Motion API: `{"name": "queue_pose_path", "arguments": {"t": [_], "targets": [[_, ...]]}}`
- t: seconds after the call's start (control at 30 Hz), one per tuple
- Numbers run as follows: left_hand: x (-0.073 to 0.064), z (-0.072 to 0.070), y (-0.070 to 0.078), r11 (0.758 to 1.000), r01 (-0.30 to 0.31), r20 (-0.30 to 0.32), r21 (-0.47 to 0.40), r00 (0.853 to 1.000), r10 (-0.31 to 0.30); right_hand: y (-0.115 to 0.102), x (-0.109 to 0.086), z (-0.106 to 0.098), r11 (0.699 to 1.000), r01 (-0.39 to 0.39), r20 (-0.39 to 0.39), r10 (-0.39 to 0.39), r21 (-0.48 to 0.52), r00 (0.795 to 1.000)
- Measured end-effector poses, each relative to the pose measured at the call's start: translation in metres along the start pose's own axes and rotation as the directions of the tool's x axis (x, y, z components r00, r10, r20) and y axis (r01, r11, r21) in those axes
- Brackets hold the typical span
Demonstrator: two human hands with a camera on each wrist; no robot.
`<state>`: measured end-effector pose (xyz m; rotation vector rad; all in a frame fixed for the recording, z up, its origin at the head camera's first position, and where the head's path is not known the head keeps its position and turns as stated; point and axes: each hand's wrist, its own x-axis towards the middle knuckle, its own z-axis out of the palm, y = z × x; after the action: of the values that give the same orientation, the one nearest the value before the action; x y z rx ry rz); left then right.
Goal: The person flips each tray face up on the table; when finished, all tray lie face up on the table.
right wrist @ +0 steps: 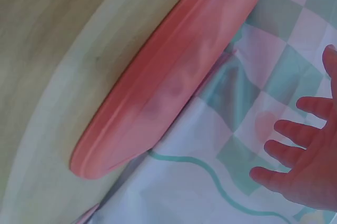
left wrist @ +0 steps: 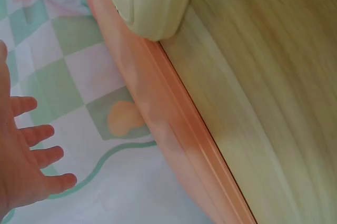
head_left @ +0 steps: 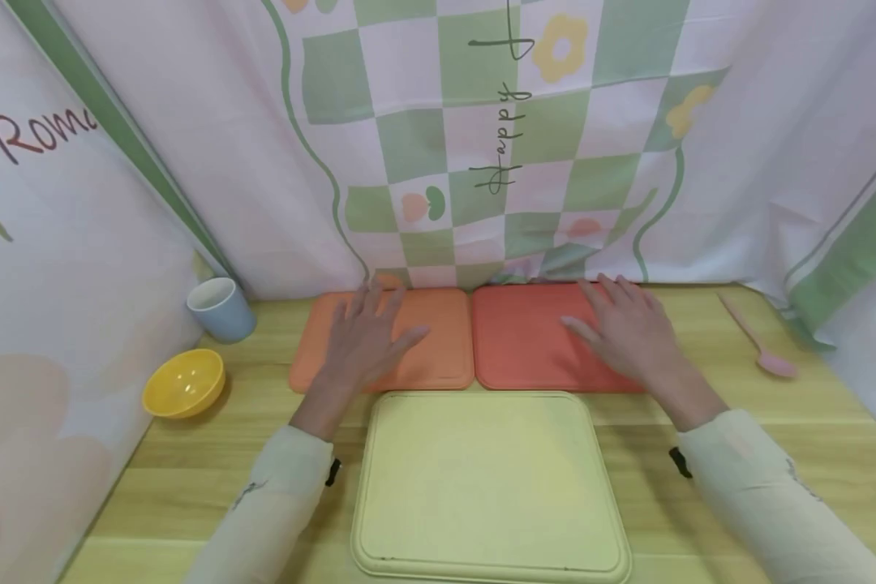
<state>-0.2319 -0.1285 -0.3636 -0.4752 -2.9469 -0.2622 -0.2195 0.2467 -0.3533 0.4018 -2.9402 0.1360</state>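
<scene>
1. Left hand point(head_left: 365, 337): released, fingers spread toward the printed cloth point(head_left: 474, 146), raised above the orange board.
2. Orange board point(head_left: 438, 349): flat on the worktop point(head_left: 190, 487), beneath left hand; long axis left–right, along the cloth.
3. Pale yellow board point(head_left: 482, 487): nearer the person, between the two arms; long axis appears left–right.
4. Red board point(head_left: 526, 341): just beside orange, end to end; long axis left–right.
5. Right hand point(head_left: 628, 328): released, fingers spread, above red board's right half.
</scene>
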Motion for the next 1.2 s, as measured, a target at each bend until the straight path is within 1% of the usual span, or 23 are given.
{"name": "queue_pose_path", "arguments": {"t": [0.2,0.3,0.47,0.63,0.77,0.83,1.0,1.07,1.2], "targets": [[0.007,0.005,0.006,0.999,-0.032,-0.019,-0.034,0.999,0.031,0.009,0.000,0.005,0.999,-0.026,0.009,0.026,0.045,1.000],[0.010,0.007,0.009,0.998,-0.039,-0.022,-0.058,0.999,0.038,0.013,0.001,0.007,0.999,-0.021,-0.018,0.022,0.044,1.000],[0.017,0.009,0.018,0.986,-0.024,-0.003,-0.168,1.000,0.024,0.025,0.002,0.007,0.999,-0.017,-0.086,0.020,0.033,0.996],[0.021,0.013,0.023,0.965,0.003,0.020,-0.262,1.000,0.003,0.040,0.000,0.012,0.996,-0.044,-0.097,0.052,0.076,0.994],[0.023,0.017,0.026,0.935,0.025,0.020,-0.355,1.000,-0.019,0.050,-0.002,0.015,0.990,-0.075,-0.080,0.085,0.116,0.993],[0.025,0.018,0.029,0.915,0.039,0.021,-0.401,0.999,-0.033,0.054,-0.003,0.016,0.986,-0.094,-0.062,0.103,0.140,0.993],[0.032,0.024,0.037,0.873,0.067,0.033,-0.482,0.998,-0.058,0.063,-0.004,0.018,0.971,-0.138,-0.002,0.141,0.193,0.990],[0.035,0.026,0.040,0.850,0.079,0.041,-0.521,0.997,-0.067,0.066,-0.004,0.019,0.966,-0.145,0.014,0.146,0.214,0.989],[0.041,0.029,0.046,0.808,0.078,0.039,-0.584,0.997,-0.068,0.072,-0.003,0.021,0.954,-0.154,0.033,0.151,0.255,0.988]]}}
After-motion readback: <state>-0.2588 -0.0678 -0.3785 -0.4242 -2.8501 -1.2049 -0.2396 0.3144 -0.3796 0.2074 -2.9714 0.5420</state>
